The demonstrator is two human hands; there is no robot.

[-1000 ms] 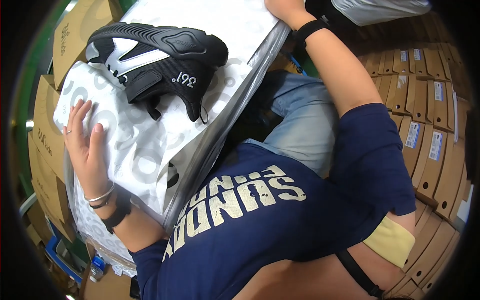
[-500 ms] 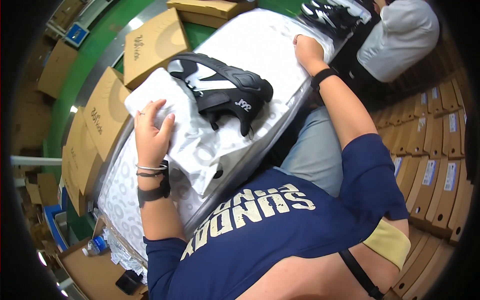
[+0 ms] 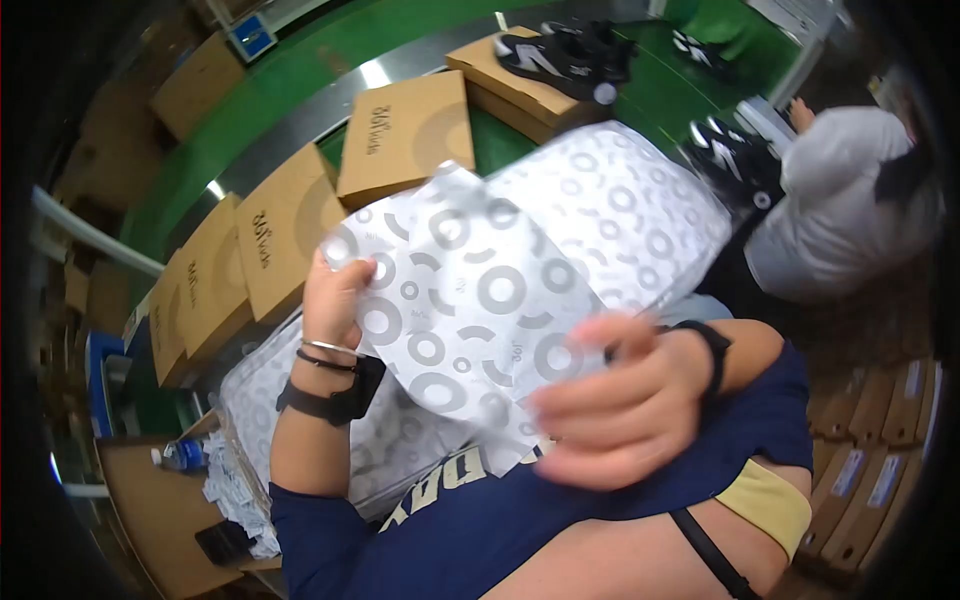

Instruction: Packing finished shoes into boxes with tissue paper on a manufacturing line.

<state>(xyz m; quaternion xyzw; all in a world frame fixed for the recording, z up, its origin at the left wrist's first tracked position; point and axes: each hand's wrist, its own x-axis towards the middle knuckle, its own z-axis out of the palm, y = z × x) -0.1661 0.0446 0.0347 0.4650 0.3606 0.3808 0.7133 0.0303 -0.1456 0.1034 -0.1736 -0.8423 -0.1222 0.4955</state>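
Two hands: we have both raised in front of our chest, gripping one sheet of tissue paper (image 3: 470, 290) between them.
Left hand (image 3: 335, 295): we hold it upright, wrist bent back, fingers pinching the sheet's left edge; bracelets and a dark watch sit on the wrist.
Right hand (image 3: 615, 400): we see it blurred and close to the camera, fingers curled onto the sheet's lower right part; a black band circles the wrist.
Tissue paper: white with grey rings, lifted clear and crumpled, hanging above the stack of paper (image 3: 640, 215) with the same print.
Brown boxes (image 3: 405, 135): flat cardboard lids with dark lettering and a pale ring mark, lined up along our left on the green conveyor (image 3: 290, 70).
Far box (image 3: 520, 75): at the top, a black shoe (image 3: 545, 55) with white trim lies on it.
Shelf boxes (image 3: 880, 460): brown ends with small white labels, stacked at lower right.
Other person (image 3: 840, 220): in white, at upper right, beside another black shoe (image 3: 740, 160).
Bottle (image 3: 180, 455): lower left, blue label.
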